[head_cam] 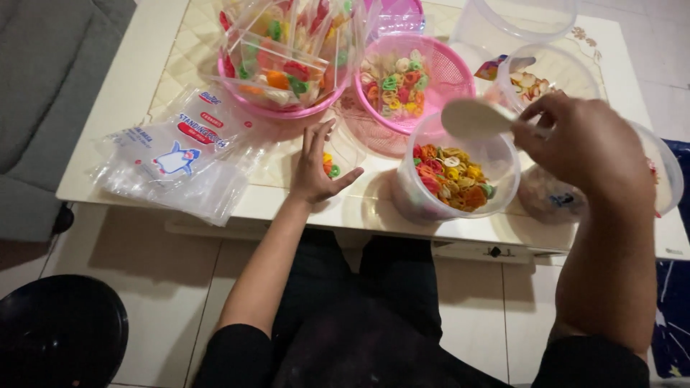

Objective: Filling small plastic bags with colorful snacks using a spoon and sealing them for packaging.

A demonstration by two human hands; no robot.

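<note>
My right hand grips a pale plastic scoop and holds it above a clear round tub filled with colourful ring-shaped crackers. My left hand lies flat on the white table, fingers spread, resting on a small clear bag that has a few coloured crackers in it. Beyond the tub stands a pink perforated basket with more coloured crackers.
A pink basin at the back holds several filled clear bags. A stack of empty clear pouches lies at the left. More clear tubs stand at the right. A black round stool is on the floor, a grey sofa beside the table.
</note>
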